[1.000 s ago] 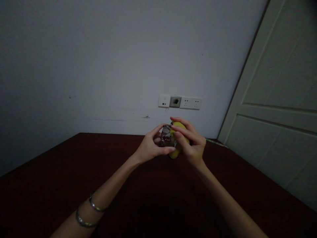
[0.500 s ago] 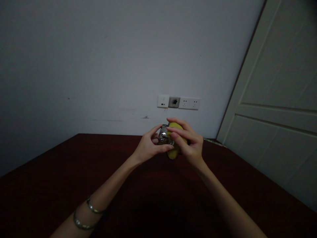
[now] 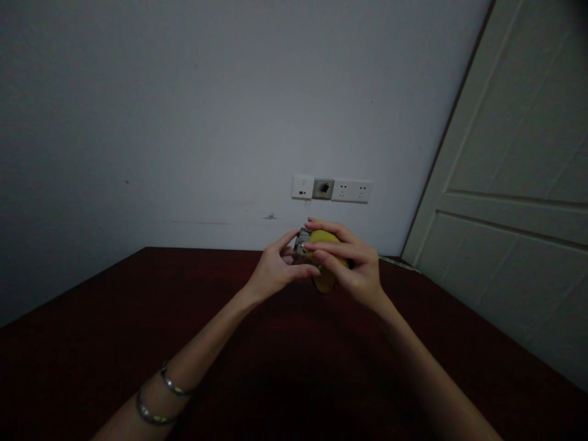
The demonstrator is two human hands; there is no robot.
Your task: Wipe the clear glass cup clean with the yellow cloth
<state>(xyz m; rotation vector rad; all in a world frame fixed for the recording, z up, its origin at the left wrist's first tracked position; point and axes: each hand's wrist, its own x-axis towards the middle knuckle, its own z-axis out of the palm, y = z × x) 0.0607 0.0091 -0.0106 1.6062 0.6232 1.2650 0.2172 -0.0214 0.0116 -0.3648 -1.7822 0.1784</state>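
In the head view, the left hand (image 3: pixel 271 274) grasps a shiny object (image 3: pixel 300 247) between its thumb and fingers. The right hand (image 3: pixel 362 271) has its fingers bent around a yellow thing (image 3: pixel 325 283), which is against the right side of the shiny object. Both are held up over the worktop (image 3: pixel 184 306), seen at its far edge, slightly right of the middle, below the wall sockets (image 3: pixel 351 191).

Left forearm (image 3: pixel 206 346), bare-skinned and slender, slants up and rightward from the lower edge; left hand (image 3: pixel 271 272) curved in a C-shaped grip, thumb (image 3: pixel 303 271) lowermost. Right forearm (image 3: pixel 427 361), likewise bare, slants up and leftward; right hand (image 3: pixel 361 266) curled in a grip, fingertips (image 3: pixel 311 247) pointing left. Hands close together.
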